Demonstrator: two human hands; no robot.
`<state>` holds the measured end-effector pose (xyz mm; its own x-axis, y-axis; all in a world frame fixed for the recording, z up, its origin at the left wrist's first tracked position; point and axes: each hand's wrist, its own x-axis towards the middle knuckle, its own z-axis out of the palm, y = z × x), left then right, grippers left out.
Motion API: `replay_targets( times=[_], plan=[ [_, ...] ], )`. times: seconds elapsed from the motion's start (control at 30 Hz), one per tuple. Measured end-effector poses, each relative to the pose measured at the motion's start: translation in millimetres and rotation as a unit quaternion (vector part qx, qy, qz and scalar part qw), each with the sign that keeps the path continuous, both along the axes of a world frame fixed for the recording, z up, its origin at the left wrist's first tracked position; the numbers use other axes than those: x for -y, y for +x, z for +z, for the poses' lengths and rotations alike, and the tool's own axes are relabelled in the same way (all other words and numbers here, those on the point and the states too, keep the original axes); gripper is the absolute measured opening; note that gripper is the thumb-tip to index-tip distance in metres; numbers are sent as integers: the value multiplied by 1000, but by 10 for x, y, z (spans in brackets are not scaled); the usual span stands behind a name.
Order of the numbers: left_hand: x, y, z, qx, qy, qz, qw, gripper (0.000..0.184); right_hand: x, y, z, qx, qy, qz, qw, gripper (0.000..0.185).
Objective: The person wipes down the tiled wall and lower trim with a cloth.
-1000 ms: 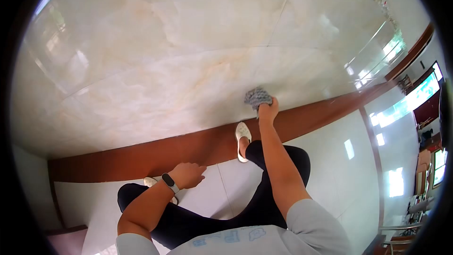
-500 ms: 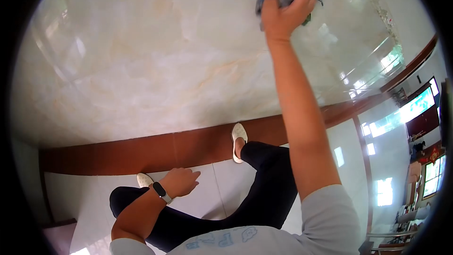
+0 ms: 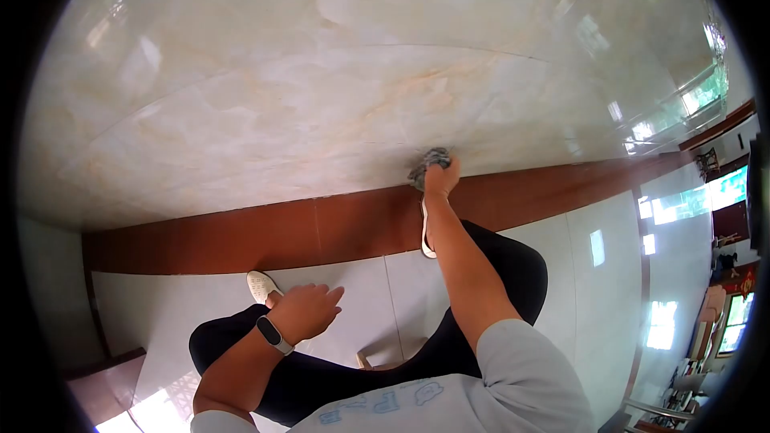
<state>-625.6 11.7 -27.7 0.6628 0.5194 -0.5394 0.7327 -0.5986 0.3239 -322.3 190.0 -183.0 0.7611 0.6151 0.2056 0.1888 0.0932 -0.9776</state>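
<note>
My right hand [image 3: 443, 176] is closed on a bunched grey patterned cloth [image 3: 428, 167]. It presses the cloth against the bottom of the glossy marble-look tiled wall [image 3: 305, 104], right at the top edge of the red-brown baseboard [image 3: 361, 224]. Over my left knee hangs my left hand [image 3: 307, 310], empty, its fingers loosely stretched out and apart. A band with a dark face [image 3: 269, 330] sits on that wrist.
My dark-trousered legs are bent and spread, with pale shoes [image 3: 261, 286] close to the baseboard. Light floor tiles [image 3: 361, 297] lie under me. A piece of wooden seat [image 3: 365, 359] shows between my thighs. Furniture and bright windows stand far right.
My right hand has brought the cloth down the wall from high up to the baseboard. My left hand stays about where it was. The view has tilted upward a little.
</note>
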Motion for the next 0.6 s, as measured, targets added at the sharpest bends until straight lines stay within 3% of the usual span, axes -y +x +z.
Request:
replay_targets(
  times=[0.03,0.07,0.13,0.2,0.27,0.33,0.4,0.5,0.6],
  plan=[
    [-24,33,17,8,5,-2,1000,34,39,-12,34,-113,4,10,994,12],
    [-19,55,29,16,6,-4,1000,34,44,15,83,-142,41,7,989,10],
    [6,72,64,22,10,-7,1000,34,-4,25,478,-174,143,-25,974,17],
    [37,48,18,38,24,-12,999,34,19,-60,1231,-157,233,-9,960,24],
    [52,46,47,36,14,-6,999,34,22,-142,1929,-73,339,17,938,30],
    [68,37,76,21,3,0,1000,35,23,-183,2573,90,367,25,925,38],
    [73,26,93,-5,-10,3,1000,35,-62,-259,3030,173,395,2,902,42],
    [100,-20,88,-5,-2,7,1000,34,-405,-278,3029,343,371,-43,862,39],
    [109,-45,86,10,10,10,1000,33,-459,-382,2331,407,346,-33,845,38]
  ],
)
